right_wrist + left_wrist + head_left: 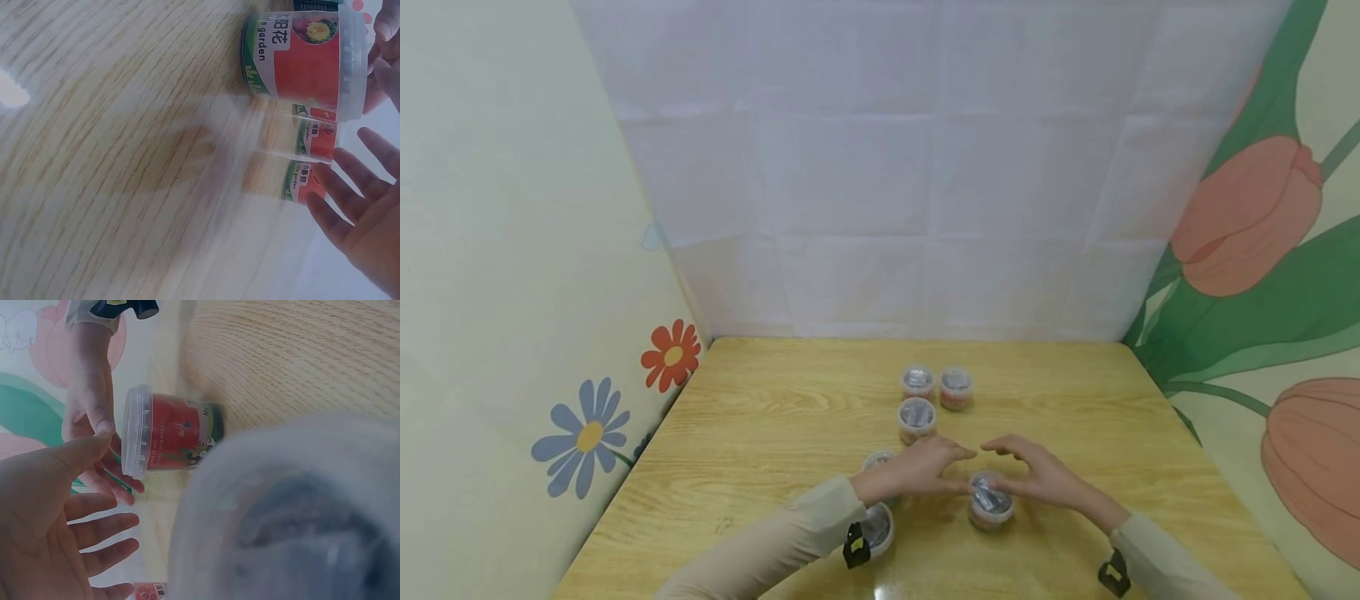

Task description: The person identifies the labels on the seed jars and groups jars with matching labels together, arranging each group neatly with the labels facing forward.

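A clear-lidded plastic tub point(990, 510) with a red, green and white label point(306, 59) printed "garden" stands upright on the table, below and between both hands. My left hand point(917, 469) reaches in from the left, its fingers spread and loosely bent in the left wrist view. From the other side comes my right hand point(1041, 477), with its fingers apart in the right wrist view. Both thumbs are close to the lid point(135, 431); whether they touch it I cannot tell. Neither hand grips anything.
Three similar tubs stand farther back: one at left point(917, 383), one at right point(956, 388) and one in front point(917, 419). Under my left forearm are another tub point(877, 532) and a partly hidden one point(877, 459). A white sheet point(925, 167) hangs behind the wooden table point(775, 400).
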{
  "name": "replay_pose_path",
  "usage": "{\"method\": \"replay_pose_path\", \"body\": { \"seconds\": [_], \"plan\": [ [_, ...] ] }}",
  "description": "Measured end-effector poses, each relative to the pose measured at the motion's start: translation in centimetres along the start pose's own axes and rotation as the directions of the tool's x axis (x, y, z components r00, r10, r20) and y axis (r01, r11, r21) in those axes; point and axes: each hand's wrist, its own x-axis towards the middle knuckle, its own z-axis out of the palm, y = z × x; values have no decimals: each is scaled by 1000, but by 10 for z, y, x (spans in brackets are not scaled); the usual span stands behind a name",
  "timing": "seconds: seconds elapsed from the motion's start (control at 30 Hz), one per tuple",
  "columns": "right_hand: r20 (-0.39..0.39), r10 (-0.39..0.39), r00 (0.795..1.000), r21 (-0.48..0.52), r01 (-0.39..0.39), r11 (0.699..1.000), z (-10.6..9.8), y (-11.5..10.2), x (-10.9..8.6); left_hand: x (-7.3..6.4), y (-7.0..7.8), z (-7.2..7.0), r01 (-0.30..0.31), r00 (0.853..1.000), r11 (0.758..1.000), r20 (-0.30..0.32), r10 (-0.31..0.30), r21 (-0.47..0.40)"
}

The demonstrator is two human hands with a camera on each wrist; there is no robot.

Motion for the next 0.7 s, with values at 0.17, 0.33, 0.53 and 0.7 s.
{"method": "replay_pose_path", "body": {
  "seconds": [0.17,0.33,0.53,0.7],
  "plan": [
    [45,20,999,-3,-20,1000,0,2,-1,-1,3,-2,-1,1000,1000,22,1,-24],
    [78,33,996,-3,-33,999,1,3,-2,-1,5,-2,-12,999,1000,39,12,-12],
    [114,45,993,19,-47,999,2,1,-4,-1,9,-4,-27,998,1000,58,27,-8],
    [143,58,988,37,-64,997,3,-1,-5,-2,12,-4,-52,997,999,65,52,-3]
  ]
}}
